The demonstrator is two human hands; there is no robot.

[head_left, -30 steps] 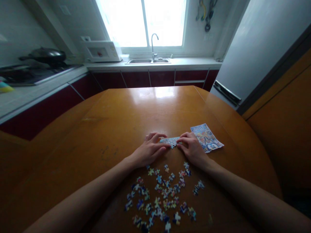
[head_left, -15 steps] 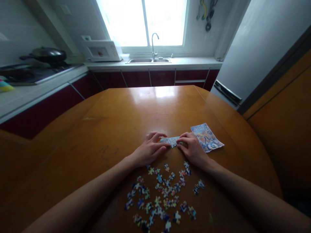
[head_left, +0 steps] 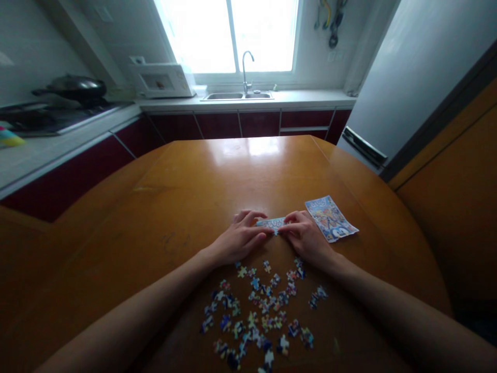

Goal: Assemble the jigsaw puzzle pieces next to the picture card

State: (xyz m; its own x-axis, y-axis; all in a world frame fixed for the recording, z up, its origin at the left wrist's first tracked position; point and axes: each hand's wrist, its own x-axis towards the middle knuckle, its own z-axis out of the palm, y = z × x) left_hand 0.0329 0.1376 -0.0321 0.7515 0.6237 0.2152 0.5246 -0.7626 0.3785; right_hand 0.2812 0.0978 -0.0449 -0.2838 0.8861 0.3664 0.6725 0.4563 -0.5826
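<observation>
A joined strip of jigsaw puzzle [head_left: 273, 223], pale blue and white, lies on the wooden table between my hands. My left hand [head_left: 241, 239] grips its left end, with fingers along the far edge and near edge. At the right end, my right hand [head_left: 306, 236] has its fingers closed on the strip and covers part of it. Loose puzzle pieces [head_left: 267, 305] in mixed colours are scattered nearer to me, between my forearms. Just right of my right hand lies a printed picture sheet [head_left: 332, 219] with a cartoon scene.
The wooden table [head_left: 186, 181] has a rounded outline. Beyond it are a counter with a sink [head_left: 237, 96], a faucet [head_left: 244, 70] and a microwave [head_left: 163, 81]. A pan [head_left: 75, 87] stands on the stove at left; a fridge [head_left: 407, 67] is at right.
My right hand's fingers have shifted slightly left along the strip. My left hand stays at the left end, and the loose pieces lie as before.
</observation>
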